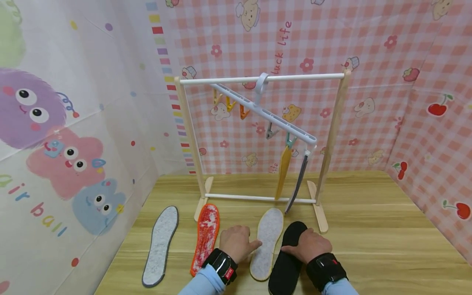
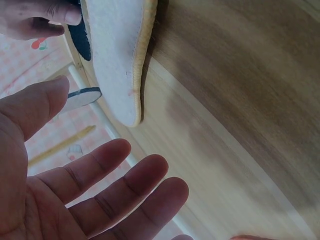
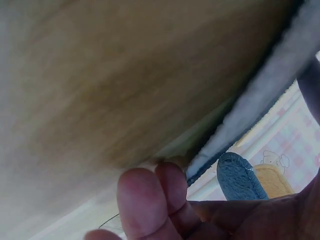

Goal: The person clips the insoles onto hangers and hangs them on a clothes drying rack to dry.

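Note:
My right hand (image 1: 313, 246) holds the black insole (image 1: 289, 258) by its right edge, thumb on top; in the right wrist view its fingers (image 3: 142, 202) lie beside the insole's pale edge (image 3: 260, 92). My left hand (image 1: 236, 243) hovers between the red insole (image 1: 208, 233) and the light grey insole (image 1: 268, 241), and the left wrist view shows its fingers (image 2: 132, 187) spread, holding nothing. A dark-edged grey insole (image 1: 160, 246) lies at far left. From the white hanger (image 1: 265, 112) hang a yellow insole (image 1: 283, 172) and a dark insole (image 1: 298, 184), clipped at its near end.
The hanger hooks over the top bar (image 1: 306, 77) of a wooden-legged rack (image 1: 333, 135) at the back of the table (image 1: 383, 237). Several other clips, including an orange clip (image 1: 243, 111), hold nothing. Patterned cloth (image 1: 368, 49) stands behind and at both sides.

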The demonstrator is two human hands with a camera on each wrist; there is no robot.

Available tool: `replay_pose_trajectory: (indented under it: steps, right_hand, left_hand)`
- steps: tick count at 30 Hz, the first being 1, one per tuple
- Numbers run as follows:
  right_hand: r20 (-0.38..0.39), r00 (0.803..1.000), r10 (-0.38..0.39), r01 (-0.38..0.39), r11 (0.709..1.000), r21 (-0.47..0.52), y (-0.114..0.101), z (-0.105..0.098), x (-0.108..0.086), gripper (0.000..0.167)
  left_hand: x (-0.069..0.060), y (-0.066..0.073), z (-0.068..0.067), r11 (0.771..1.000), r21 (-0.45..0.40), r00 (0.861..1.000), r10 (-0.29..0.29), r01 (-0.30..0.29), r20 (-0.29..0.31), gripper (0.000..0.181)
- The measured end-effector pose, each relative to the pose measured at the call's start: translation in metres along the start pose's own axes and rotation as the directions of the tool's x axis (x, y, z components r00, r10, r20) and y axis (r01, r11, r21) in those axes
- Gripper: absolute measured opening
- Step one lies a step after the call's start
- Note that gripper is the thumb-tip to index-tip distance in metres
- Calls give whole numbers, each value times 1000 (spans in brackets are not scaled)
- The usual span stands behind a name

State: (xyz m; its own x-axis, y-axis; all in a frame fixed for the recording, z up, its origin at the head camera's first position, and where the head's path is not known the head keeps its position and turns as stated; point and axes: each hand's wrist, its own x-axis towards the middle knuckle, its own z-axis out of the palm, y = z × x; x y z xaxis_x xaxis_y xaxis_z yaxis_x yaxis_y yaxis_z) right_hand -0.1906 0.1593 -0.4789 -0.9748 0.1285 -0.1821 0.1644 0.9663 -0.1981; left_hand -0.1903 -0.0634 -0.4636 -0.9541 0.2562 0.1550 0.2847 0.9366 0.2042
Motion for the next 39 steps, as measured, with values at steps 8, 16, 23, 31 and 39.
replay_pose_trajectory:
  steps: [8,16,23,31,39]
  right_hand:
    - [6,999,-48,48,997,56,-1,-5,3,105]
    - [-6,1000,-22,22,994,103,1,-7,6,102]
    - [-46,998,-37,43,989,143,2,-6,6,82]
    - [-64,995,-73,83,982,170,3,-7,5,48]
    - [-114,991,-73,95,976,194,5,-13,3,34]
  left_hand:
    - [-1,0,-1,1000,11,1000,-4,4,-7,51]
    - [-2,-2,0,1000,-4,1000,-1,1,-12,51]
    - [-2,-2,0,1000,-7,1000,-12,12,8,51]
    - [-2,-3,1,1000,-10,1000,-6,6,-2,51]
    - [-2,-2,1,1000,11,1000,-9,9,-4,52]
